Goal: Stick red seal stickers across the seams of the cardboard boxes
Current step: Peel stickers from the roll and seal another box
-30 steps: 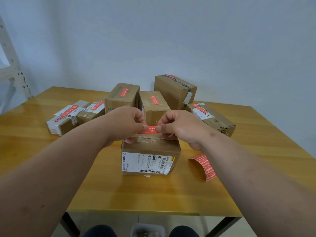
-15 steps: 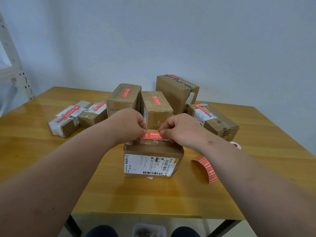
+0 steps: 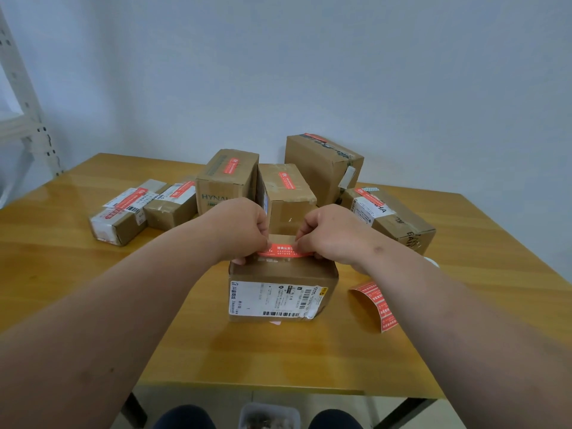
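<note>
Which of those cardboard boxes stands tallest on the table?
The back box, right of centre nearest the wall. Its top rises above every other box, and a red sticker sits on its top edge.

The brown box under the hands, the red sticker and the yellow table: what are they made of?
The brown box with the white shipping label looks like matte cardboard: dull brown faces, creased edges. The red seal sticker, held by the left hand and right hand, seems thin, smooth paper or film; it bends. The yellow-brown table looks like varnished wood or laminate: it reflects light.

Both forearms are bare, no sleeves in view. Dark blue trousers cover the knees at the frame's bottom centre.
</note>
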Tool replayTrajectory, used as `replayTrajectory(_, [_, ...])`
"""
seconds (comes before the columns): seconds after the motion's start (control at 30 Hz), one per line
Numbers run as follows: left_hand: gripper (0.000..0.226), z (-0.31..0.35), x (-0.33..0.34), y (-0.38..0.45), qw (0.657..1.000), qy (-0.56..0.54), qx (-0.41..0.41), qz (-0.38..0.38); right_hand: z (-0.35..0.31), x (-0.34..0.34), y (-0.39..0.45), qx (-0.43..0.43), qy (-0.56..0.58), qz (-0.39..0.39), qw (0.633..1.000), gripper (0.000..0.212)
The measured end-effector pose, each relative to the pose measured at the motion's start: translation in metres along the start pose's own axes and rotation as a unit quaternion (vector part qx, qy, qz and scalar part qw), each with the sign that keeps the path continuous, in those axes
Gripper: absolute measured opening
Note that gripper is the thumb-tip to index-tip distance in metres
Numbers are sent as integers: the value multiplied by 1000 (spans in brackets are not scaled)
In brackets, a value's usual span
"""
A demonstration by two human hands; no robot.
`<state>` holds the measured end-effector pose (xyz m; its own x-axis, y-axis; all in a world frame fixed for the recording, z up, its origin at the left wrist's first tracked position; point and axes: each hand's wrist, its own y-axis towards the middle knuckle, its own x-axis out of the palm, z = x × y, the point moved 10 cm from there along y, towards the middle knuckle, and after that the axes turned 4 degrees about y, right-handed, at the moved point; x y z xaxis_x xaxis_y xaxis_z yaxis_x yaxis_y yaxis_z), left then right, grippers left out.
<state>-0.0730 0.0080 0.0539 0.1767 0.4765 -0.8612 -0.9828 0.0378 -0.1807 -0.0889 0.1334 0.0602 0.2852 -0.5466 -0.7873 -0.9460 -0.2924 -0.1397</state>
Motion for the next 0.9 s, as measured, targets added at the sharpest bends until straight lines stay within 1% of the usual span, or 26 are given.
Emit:
replayTrajectory(0.1, [9,-1,1,-1,1000,-7,-4,-5,1,0,1,3,4,-4,1000,2])
replayTrajectory(0.47, [10,5,1,0,998,61,-1,6,4,2,4,5,-15,-1,1000,2])
replayTrajectory(0.67, [11,5,0,2,997,76,8,22,4,3,7,4,-31,2,1000,5])
replayTrajectory(0.9, [12,6,-1,2,996,88,7,22,5,3,9,2,-30,2,1000,4])
